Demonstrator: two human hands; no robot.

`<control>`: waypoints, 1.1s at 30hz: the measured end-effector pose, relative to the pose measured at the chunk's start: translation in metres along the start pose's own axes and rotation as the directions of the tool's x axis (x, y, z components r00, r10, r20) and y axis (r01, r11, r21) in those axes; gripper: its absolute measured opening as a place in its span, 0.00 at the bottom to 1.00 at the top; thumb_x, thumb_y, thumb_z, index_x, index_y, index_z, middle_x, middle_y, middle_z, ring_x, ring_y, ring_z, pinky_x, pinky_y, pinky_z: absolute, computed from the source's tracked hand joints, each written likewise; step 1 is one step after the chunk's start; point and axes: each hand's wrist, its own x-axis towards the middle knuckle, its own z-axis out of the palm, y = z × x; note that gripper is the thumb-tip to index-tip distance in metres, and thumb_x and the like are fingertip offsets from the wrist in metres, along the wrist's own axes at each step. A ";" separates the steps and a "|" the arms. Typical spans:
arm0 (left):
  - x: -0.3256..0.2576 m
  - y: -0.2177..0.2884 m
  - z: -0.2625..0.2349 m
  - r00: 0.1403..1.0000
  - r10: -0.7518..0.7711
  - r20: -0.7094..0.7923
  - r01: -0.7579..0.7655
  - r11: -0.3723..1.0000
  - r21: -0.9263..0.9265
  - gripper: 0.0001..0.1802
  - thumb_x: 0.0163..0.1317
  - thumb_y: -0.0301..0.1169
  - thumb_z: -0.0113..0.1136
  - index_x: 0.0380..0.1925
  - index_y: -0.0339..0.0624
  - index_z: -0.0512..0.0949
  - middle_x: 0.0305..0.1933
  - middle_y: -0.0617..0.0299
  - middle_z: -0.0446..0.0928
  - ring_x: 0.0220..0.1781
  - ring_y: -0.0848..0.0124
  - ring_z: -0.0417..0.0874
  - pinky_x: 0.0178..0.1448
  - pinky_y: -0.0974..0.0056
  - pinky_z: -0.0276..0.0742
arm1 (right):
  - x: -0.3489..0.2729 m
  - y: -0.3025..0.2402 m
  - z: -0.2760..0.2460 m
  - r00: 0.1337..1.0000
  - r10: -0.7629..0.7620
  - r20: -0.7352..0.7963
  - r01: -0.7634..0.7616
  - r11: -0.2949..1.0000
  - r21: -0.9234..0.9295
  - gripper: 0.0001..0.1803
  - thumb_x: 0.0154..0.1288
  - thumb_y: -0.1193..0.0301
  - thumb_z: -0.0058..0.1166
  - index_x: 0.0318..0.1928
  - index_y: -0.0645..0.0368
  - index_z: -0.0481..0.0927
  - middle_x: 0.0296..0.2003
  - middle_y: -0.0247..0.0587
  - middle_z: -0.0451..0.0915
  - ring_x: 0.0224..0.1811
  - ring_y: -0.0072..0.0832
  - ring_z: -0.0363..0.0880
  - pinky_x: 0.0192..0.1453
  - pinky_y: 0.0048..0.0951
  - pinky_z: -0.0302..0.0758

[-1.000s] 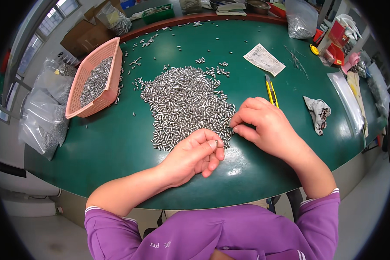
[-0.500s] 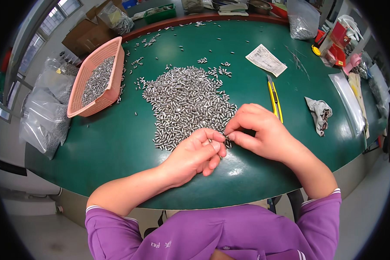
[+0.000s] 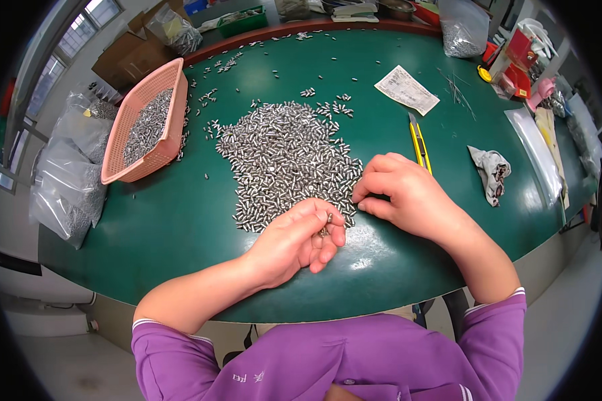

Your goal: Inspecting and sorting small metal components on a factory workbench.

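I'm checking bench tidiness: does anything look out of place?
Yes: small metal pieces lie scattered beyond the main pile, as if spilled; a crumpled, dark-stained wad right of the yellow knife looks like litter.

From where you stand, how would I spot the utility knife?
On the green table, find the heap of small metal pieces. Right of it, just beyond the right hand, lies the utility knife, yellow and black, unlike the pale paper and crumpled wad nearby.
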 end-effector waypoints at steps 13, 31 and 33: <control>-0.001 0.001 0.003 0.999 -0.013 -0.036 0.013 1.000 0.011 0.13 0.75 0.35 0.36 0.46 0.39 0.68 0.37 0.56 0.74 0.25 0.75 0.67 0.23 0.72 0.63 | -0.001 0.001 0.005 0.992 -0.124 -0.004 0.122 0.984 -0.128 0.07 0.49 0.73 0.64 0.32 0.55 0.82 0.32 0.35 0.76 0.39 0.35 0.76 0.44 0.36 0.74; -0.002 0.000 0.002 0.997 -0.065 0.030 0.060 0.987 0.149 0.08 0.73 0.34 0.48 0.46 0.44 0.67 0.36 0.64 0.73 0.26 0.80 0.70 0.23 0.75 0.64 | 0.003 -0.012 0.013 0.965 -0.235 -0.121 0.256 0.943 0.213 0.07 0.54 0.73 0.65 0.35 0.54 0.83 0.33 0.32 0.79 0.39 0.32 0.78 0.45 0.33 0.74; -0.002 0.001 0.003 0.998 -0.054 0.028 0.051 0.992 0.118 0.08 0.74 0.34 0.48 0.46 0.44 0.68 0.35 0.63 0.73 0.26 0.80 0.70 0.23 0.75 0.64 | 0.003 -0.011 0.012 0.967 -0.220 -0.131 0.244 0.946 0.214 0.07 0.54 0.73 0.65 0.35 0.54 0.83 0.33 0.32 0.79 0.39 0.32 0.78 0.45 0.33 0.74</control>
